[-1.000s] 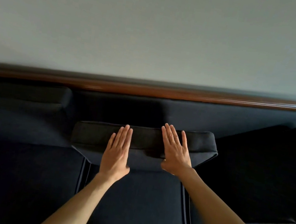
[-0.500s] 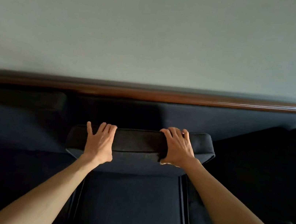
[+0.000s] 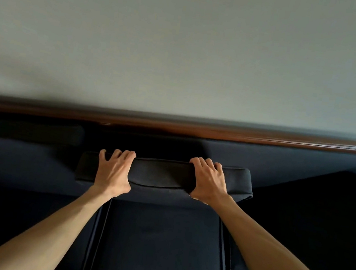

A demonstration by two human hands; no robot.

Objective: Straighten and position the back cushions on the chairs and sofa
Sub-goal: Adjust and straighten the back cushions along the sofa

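Note:
A dark navy middle back cushion (image 3: 162,173) stands on the sofa, a gap away from the sofa's backrest (image 3: 283,164). My left hand (image 3: 114,170) grips its top edge left of centre, fingers curled over the far side. My right hand (image 3: 208,181) grips the top edge right of centre in the same way. Another back cushion (image 3: 22,134) sits at the left against the backrest. A third dark cushion (image 3: 323,209) leans slanted at the right.
A brown wooden rail (image 3: 196,128) runs along the top of the sofa's back, right against a plain pale wall (image 3: 186,43). The middle seat cushion (image 3: 160,247) lies below my arms, with piped seams on both sides.
My hands went from lying flat on the cushion to curling over its top edge. The left hand slid left. The cushion has tipped more upright.

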